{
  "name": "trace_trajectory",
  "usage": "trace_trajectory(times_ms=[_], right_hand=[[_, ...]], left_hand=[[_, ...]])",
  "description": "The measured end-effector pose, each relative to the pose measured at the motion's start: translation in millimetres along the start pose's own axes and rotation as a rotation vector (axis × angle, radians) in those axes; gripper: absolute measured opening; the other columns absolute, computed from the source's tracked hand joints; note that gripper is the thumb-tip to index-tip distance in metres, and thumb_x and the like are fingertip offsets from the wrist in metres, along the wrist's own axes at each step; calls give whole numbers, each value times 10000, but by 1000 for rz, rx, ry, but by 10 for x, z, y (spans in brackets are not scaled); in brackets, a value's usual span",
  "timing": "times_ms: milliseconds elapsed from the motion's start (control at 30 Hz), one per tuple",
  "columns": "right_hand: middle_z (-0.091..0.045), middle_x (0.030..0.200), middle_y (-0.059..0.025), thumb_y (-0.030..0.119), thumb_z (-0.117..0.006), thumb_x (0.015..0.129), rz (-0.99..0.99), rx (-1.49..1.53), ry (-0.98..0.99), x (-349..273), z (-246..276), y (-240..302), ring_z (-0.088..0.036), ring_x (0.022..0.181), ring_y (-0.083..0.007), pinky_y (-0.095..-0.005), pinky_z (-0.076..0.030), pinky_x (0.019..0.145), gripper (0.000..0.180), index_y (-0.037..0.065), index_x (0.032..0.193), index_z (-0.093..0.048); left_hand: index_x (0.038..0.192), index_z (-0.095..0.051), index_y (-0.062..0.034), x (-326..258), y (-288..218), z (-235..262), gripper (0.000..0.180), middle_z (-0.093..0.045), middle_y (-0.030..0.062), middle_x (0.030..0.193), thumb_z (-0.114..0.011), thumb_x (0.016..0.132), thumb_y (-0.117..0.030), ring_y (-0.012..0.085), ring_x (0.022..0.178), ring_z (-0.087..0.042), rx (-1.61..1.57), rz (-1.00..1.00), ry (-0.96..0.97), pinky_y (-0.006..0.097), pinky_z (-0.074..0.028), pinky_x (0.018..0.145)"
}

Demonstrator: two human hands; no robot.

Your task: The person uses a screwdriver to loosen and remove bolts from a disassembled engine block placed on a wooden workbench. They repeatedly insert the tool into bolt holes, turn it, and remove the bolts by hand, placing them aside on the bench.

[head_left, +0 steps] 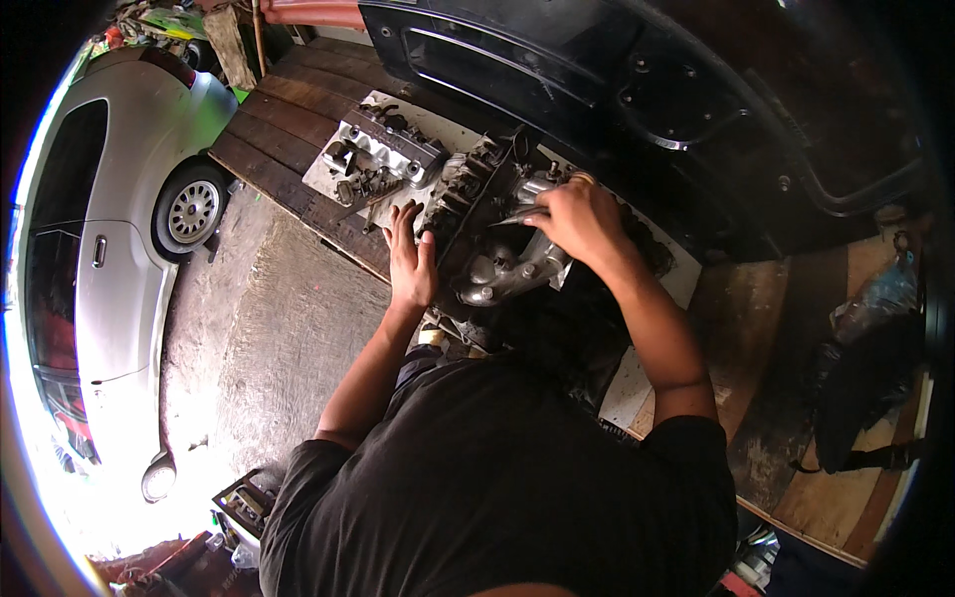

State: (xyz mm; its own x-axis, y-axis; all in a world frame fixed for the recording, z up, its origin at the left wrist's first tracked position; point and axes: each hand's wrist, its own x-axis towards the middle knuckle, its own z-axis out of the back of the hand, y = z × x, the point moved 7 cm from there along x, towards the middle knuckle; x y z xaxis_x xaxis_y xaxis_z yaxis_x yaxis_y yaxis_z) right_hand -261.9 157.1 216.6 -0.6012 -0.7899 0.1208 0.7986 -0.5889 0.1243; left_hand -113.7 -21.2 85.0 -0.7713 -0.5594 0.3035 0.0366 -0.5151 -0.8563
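Silver-grey, curved-pipe metal engine assembly [515, 285] between our hands; we judge it heavy, rigid, slick, best held by its thick body. Left hand [410, 261] splayed; right hand [582, 217] curled, grip unclear.

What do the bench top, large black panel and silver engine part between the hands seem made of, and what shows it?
Bench top: dull wood; plank seams show.
Black panel: probably painted sheet metal, glossy, with pressed contours and holes.
Silver engine part: likely cast metal, perhaps aluminium, with greyish sheen and rounded forms.
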Motion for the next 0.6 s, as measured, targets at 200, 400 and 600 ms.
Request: trace_trajectory(times_ms=[200, 400, 600], right_hand=[[-711, 836, -113, 375, -741, 834, -79, -118, -204, 56, 45, -126, -651, 881, -316, -428, -525, 782, 292, 91, 903, -743], [-721, 882, -118, 377, -742, 836, -75, -24, 96, 2, -71, 11, -662, 934, -330, -437, -533, 781, 307, 99, 967, -748], [-711, 868, -132, 350, -743, 831, -148, -45, -256, 24, 219, -178, -661, 905, -326, -422, -526, 800, 269, 104, 939, -754]], left_hand=[[1431, -424, -32, -3, 11, -14, 564, -399, 213, 1502, -417, 1004, -400, 402, 1497, -169, -16, 1, 10, 543, -56, 1205], [1427, -428, -39, -4, 12, -3, 574, -398, 203, 1506, -411, 1010, -433, 394, 1500, -170, -27, 3, 10, 546, -46, 1203], [1429, -427, -44, 35, -33, 36, 572, -406, 193, 1501, -415, 1010, -433, 393, 1498, -177, -60, 17, 5, 559, -38, 1198]])
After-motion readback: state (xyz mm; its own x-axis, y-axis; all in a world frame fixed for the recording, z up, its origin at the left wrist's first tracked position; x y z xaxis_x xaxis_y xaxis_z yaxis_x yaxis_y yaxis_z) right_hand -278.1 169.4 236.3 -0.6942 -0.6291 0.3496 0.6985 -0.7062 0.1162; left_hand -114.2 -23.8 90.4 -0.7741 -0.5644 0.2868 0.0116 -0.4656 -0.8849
